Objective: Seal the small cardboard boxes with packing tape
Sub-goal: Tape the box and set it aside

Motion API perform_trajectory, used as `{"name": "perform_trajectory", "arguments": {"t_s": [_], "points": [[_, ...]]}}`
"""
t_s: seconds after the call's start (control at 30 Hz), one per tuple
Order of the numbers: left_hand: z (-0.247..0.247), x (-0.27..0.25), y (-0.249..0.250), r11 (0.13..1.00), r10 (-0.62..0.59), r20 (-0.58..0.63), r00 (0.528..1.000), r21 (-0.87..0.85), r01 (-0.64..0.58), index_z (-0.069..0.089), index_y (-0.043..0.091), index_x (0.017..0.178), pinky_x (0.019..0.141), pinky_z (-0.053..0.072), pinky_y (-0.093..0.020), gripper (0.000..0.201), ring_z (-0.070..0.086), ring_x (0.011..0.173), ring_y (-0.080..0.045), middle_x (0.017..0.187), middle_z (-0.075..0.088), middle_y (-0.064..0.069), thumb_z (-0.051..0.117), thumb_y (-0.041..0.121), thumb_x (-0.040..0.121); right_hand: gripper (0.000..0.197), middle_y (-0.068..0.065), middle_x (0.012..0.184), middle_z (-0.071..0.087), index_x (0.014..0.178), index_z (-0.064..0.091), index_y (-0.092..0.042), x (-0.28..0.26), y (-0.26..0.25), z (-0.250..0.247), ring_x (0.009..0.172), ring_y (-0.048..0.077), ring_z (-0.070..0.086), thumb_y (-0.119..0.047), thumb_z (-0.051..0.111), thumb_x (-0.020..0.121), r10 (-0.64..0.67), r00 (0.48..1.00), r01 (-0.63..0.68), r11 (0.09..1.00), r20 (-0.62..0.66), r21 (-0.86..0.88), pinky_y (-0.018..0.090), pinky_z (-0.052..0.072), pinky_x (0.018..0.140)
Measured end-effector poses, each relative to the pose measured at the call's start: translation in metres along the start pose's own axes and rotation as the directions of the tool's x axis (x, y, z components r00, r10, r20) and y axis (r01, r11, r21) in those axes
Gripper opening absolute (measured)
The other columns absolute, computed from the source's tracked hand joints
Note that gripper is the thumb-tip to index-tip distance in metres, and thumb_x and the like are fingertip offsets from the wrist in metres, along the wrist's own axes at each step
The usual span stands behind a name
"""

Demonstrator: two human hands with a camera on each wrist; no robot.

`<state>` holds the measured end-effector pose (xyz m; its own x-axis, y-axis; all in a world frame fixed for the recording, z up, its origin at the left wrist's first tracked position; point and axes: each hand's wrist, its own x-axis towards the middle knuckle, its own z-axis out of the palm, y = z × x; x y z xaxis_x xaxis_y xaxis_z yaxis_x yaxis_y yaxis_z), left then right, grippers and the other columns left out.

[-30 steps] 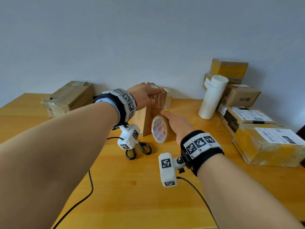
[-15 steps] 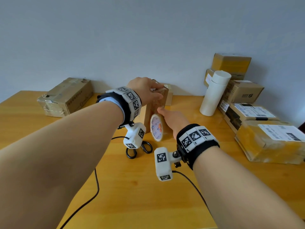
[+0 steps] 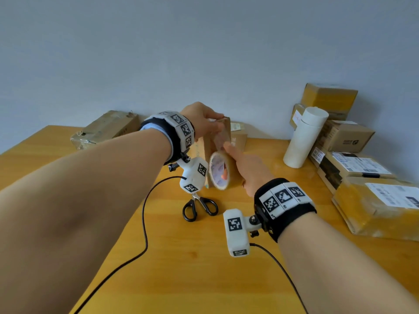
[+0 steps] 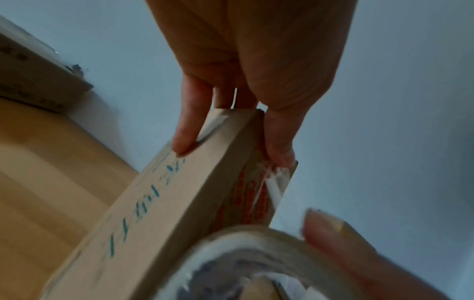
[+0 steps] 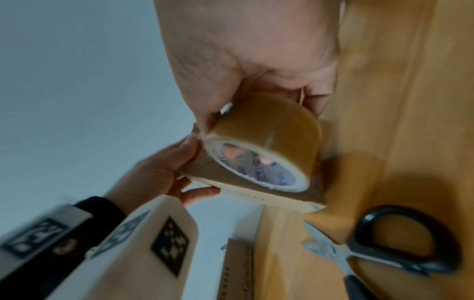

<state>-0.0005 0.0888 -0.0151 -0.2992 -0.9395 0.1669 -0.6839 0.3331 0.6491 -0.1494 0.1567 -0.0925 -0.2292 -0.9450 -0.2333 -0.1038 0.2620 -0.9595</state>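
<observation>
Two hands on one upended small box (image 3: 218, 141), taping in progress.
Left hand (image 3: 200, 122) pinches the box's top at worktop (image 3: 181, 257) centre; at its 5 o'clock, right hand (image 3: 246, 171) grips the tape roll (image 3: 218, 172). Pulling hard could tip the box or wrinkle the strip.

Nine cardboard boxes (image 3: 333, 99), one tape roll (image 3: 219, 171), one scissors (image 3: 199, 206), one white tube (image 3: 303, 137)

I see a tan tape roll (image 3: 221, 172) with a white, blue-printed core against a brown cardboard box (image 3: 223, 141) lettered in teal and red, black-handled scissors (image 3: 199, 206) on the honey-yellow desk (image 3: 192, 268), and a white tube (image 3: 305, 137).
</observation>
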Motion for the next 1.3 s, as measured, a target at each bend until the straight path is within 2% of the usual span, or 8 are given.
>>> {"name": "perform_trajectory", "arguments": {"t_s": [0.1, 0.2, 0.43, 0.73, 0.87, 1.03, 1.17, 1.3], "points": [[-0.010, 0.000, -0.007, 0.973, -0.109, 0.006, 0.994, -0.205, 0.108, 0.071, 0.033, 0.119, 0.069, 0.063, -0.045, 0.030, 0.073, 0.083, -0.031, 0.098, 0.073, 0.002, 0.071, 0.038, 0.090, 0.038, 0.002, 0.097, 0.080, 0.109, 0.075, -0.018, -0.008, -0.028, -0.006, 0.087, 0.018, 0.077, -0.049, 0.074, 0.088, -0.132, 0.984, 0.115, 0.983, 0.117, 0.144, 0.033, 0.059, 0.077], [-0.015, 0.002, -0.015, 0.912, -0.186, 0.026, 0.982, -0.368, 0.183, 0.072, 0.022, 0.117, 0.068, 0.063, -0.045, 0.028, 0.074, 0.087, -0.031, 0.108, 0.071, -0.005, 0.069, 0.034, 0.092, 0.037, 0.005, 0.101, 0.079, 0.107, 0.077, -0.016, -0.012, -0.049, -0.011, 0.098, 0.026, 0.075, -0.046, 0.076, 0.085, -0.203, 0.961, 0.158, 0.960, 0.187, 0.232, 0.041, 0.058, 0.090], [-0.001, 0.012, -0.036, 0.902, -0.244, 0.117, 0.963, -0.337, 0.269, 0.068, 0.016, 0.123, 0.074, 0.062, -0.048, 0.032, 0.069, 0.100, -0.030, 0.115, 0.068, -0.008, 0.060, 0.034, 0.098, 0.015, 0.000, 0.095, 0.073, 0.092, 0.080, -0.023, -0.004, -0.036, -0.015, 0.098, 0.022, 0.064, -0.033, 0.070, 0.089, -0.273, 0.929, 0.217, 0.949, 0.250, 0.230, 0.040, 0.049, 0.085], [0.032, 0.036, -0.063, 0.962, -0.211, 0.156, 0.965, -0.141, 0.233, 0.034, 0.025, 0.153, 0.098, 0.048, -0.030, 0.056, 0.047, 0.134, -0.027, 0.152, 0.043, -0.007, 0.045, 0.008, 0.101, 0.078, 0.003, 0.111, 0.077, 0.116, 0.073, -0.024, 0.027, -0.020, -0.004, 0.111, 0.025, 0.070, -0.087, 0.060, 0.072, -0.153, 0.978, 0.146, 0.988, 0.143, 0.056, 0.050, 0.049, 0.106], [0.028, 0.038, -0.058, 0.958, -0.159, 0.275, 0.948, -0.190, 0.216, 0.019, 0.025, 0.158, 0.105, 0.036, -0.029, 0.085, 0.034, 0.143, -0.025, 0.157, 0.036, -0.008, 0.053, -0.008, 0.087, 0.031, 0.004, 0.106, 0.078, 0.105, 0.078, -0.020, 0.031, -0.014, 0.002, 0.110, 0.027, 0.070, -0.046, 0.072, 0.090, -0.236, 0.952, 0.227, 0.971, 0.196, 0.071, 0.050, 0.049, 0.107], [0.035, 0.028, -0.071, 0.938, -0.109, 0.378, 0.920, -0.268, 0.221, 0.014, 0.025, 0.158, 0.114, 0.035, -0.038, 0.108, 0.039, 0.140, -0.022, 0.150, 0.045, -0.001, 0.072, -0.005, 0.072, 0.025, 0.009, 0.107, 0.078, 0.105, 0.078, -0.017, 0.031, -0.011, -0.001, 0.110, 0.030, 0.070, -0.036, 0.074, 0.090, -0.249, 0.947, 0.228, 0.966, 0.204, 0.123, 0.049, 0.052, 0.104], [0.043, 0.016, -0.072, 0.950, -0.127, 0.415, 0.901, -0.210, 0.231, 0.028, 0.027, 0.152, 0.116, 0.034, -0.043, 0.120, 0.046, 0.133, -0.018, 0.139, 0.054, 0.006, 0.089, 0.025, 0.048, 0.029, 0.011, 0.097, 0.078, 0.105, 0.075, -0.009, 0.027, -0.019, -0.004, 0.092, 0.025, 0.074, -0.035, 0.066, 0.097, -0.268, 0.940, 0.245, 0.961, 0.212, 0.129, 0.036, 0.059, 0.085], [0.040, 0.010, -0.067, 0.961, -0.155, 0.400, 0.903, -0.152, 0.232, 0.031, 0.028, 0.149, 0.117, 0.031, -0.041, 0.111, 0.046, 0.131, -0.014, 0.136, 0.053, 0.012, 0.094, 0.029, 0.057, 0.034, 0.010, 0.082, 0.075, 0.104, 0.073, -0.003, 0.018, -0.026, -0.010, 0.076, 0.021, 0.072, -0.035, 0.062, 0.100, -0.296, 0.933, 0.280, 0.954, 0.206, 0.108, 0.031, 0.059, 0.074]]}}
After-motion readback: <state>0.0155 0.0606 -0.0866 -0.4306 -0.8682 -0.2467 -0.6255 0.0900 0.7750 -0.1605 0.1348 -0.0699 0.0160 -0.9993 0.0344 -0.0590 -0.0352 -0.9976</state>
